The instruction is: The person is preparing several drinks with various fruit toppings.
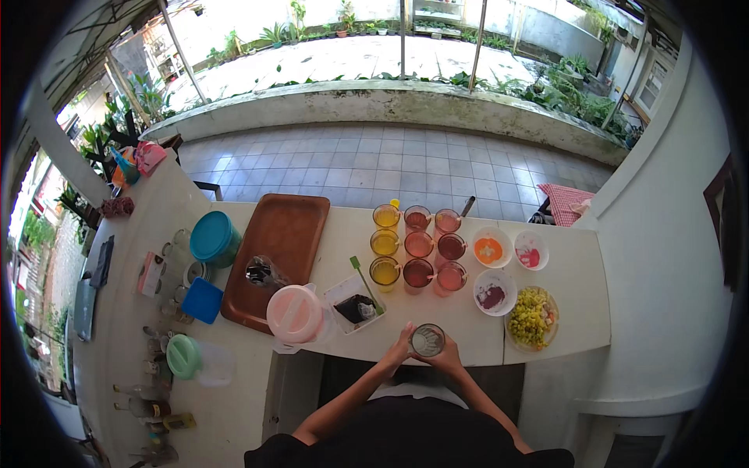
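Both hands hold one clear drinking glass (428, 340) near the table's front edge. My left hand (399, 349) grips its left side and my right hand (448, 353) its right side. No drink shows in the glass. Beyond it stand rows of filled glasses: yellow drinks (384, 242) on the left, red and pink drinks (419, 244) to the right. To their right are white bowls with orange contents (488, 248), pink contents (528, 256) and purple powder (491, 297). A plate of chopped yellow-green food (529, 319) sits nearest the right hand.
Left of the hands are a white tray (351, 329) holding a black bag and green stick, a pink-lidded pitcher (295, 314) and a brown tray (292, 228). A teal tub (214, 238), a green-lidded pitcher (184, 357) and bottles (143, 406) stand further left. A wall (649, 234) bounds the right.
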Demonstrator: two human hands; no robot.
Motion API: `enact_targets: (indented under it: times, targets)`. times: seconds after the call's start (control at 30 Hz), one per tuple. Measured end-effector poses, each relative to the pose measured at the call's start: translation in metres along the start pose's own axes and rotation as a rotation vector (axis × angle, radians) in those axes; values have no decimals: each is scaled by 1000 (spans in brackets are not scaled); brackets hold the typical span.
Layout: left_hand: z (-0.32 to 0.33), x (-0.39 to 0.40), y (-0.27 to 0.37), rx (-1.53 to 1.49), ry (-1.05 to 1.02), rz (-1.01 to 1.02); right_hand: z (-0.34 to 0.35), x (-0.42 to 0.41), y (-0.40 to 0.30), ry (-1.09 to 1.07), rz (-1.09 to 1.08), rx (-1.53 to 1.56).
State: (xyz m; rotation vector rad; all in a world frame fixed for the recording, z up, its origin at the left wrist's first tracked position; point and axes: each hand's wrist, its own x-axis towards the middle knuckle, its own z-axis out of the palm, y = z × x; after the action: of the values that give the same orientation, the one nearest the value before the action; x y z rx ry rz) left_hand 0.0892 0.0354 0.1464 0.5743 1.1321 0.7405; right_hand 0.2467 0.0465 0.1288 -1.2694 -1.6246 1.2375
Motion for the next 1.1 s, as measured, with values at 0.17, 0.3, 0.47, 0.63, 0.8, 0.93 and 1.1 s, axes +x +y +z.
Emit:
enact_targets:
  times: [0.17, 0.3, 0.47, 0.63, 0.8, 0.93, 1.1]
  targets:
    - [-18, 26, -10, 29, -15, 41, 8, 16, 16, 5, 17, -103]
    - [-29, 36, -12, -3, -9, -8, 21, 17, 14, 9, 32, -59]
    - [-35, 37, 6, -10, -72, -17, 24, 30, 14, -11, 28, 8]
    - [-45, 45, 4, -107, -54, 5, 27, 33, 21, 32, 28, 131]
    - [-40, 44, -4, -139, 9, 42, 22, 29, 42, 56, 52, 56]
    - [-56, 47, -18, -66, 39, 109, 15, 15, 45, 84, 124, -83]
    - [-69, 35, -17, -7, -5, 89, -4, -9, 60, 220, 217, -152]
